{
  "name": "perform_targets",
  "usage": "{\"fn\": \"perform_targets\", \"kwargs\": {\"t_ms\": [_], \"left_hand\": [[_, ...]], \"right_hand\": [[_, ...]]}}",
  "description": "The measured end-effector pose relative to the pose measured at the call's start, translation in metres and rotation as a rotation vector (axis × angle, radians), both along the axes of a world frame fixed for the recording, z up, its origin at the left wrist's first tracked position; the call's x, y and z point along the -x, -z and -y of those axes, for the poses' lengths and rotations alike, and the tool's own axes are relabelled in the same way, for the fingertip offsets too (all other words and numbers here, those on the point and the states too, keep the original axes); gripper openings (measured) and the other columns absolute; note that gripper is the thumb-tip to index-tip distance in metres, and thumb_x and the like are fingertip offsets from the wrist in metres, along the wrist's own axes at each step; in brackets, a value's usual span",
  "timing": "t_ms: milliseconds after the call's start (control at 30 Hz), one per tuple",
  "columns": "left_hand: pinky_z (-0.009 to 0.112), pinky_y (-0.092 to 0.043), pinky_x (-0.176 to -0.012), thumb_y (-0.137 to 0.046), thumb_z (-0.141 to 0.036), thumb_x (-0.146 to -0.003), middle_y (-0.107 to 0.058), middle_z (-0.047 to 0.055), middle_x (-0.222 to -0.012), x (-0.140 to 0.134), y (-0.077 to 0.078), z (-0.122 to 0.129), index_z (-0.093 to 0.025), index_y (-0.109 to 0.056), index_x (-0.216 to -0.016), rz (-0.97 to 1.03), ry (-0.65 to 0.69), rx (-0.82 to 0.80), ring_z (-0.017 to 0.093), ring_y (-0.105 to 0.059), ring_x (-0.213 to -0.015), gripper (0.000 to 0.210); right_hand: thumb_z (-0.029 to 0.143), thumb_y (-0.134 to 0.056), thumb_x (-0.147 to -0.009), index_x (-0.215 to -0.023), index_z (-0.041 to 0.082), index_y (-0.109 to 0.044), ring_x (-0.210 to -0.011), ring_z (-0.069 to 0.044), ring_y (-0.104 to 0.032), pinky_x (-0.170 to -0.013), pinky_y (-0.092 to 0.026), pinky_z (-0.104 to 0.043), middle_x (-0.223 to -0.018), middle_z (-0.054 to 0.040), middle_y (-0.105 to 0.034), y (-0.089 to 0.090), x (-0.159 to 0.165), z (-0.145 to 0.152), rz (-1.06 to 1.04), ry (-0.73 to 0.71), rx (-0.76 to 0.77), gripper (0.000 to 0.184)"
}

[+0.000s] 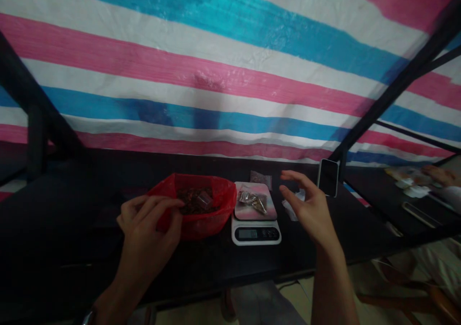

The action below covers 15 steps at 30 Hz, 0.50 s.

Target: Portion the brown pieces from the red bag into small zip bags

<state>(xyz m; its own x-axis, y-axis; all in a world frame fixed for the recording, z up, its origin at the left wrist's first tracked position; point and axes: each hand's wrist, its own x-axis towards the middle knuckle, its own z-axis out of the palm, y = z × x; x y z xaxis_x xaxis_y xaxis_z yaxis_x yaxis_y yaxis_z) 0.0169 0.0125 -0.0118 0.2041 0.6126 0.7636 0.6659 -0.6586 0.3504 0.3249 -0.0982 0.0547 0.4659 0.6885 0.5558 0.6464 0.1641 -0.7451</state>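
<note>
My left hand (153, 222) is at the left rim of a red plastic bag (212, 224), its fingers bent over the edge and the thumb on the near side. Dark brown dried bits fill the bag, and a small clear packet (204, 199) lies on top of them. Right of the bag is a white kitchen scale (256, 236) with a small display. On its pan rests a clear packet (254, 200) of greenish-brown contents. My right hand (306, 202) hovers to the right of the scale, thumb and fingers apart, holding nothing.
Behind the scale lies another small filled packet (261, 178). Thin clear plastic bags (291, 207) lie beneath my right hand. A phone (327, 177) leans against a dark frame post. Another person's hand (441, 175) is at the far right. Striped sheeting (216, 90) hangs behind the black table (201, 272).
</note>
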Motion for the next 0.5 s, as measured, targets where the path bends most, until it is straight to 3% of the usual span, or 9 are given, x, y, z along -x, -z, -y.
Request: {"fn": "perform_targets", "kwargs": {"t_ms": [500], "left_hand": [[0.058, -0.043, -0.091, -0.054, -0.026, -0.096, -0.079, 0.012, -0.092, -0.0007, -0.0024, 0.0019, -0.026, -0.073, -0.089, 0.021, -0.013, 0.064, 0.040, -0.059, -0.104, 0.019]], "right_hand": [[0.032, -0.072, -0.087, -0.111, 0.028, -0.078, -0.114, -0.030, -0.071, -0.109, -0.049, -0.050, -0.115, -0.0065, -0.081, 0.0066, 0.0053, -0.0093, 0.070, -0.016, 0.099, 0.025]]}}
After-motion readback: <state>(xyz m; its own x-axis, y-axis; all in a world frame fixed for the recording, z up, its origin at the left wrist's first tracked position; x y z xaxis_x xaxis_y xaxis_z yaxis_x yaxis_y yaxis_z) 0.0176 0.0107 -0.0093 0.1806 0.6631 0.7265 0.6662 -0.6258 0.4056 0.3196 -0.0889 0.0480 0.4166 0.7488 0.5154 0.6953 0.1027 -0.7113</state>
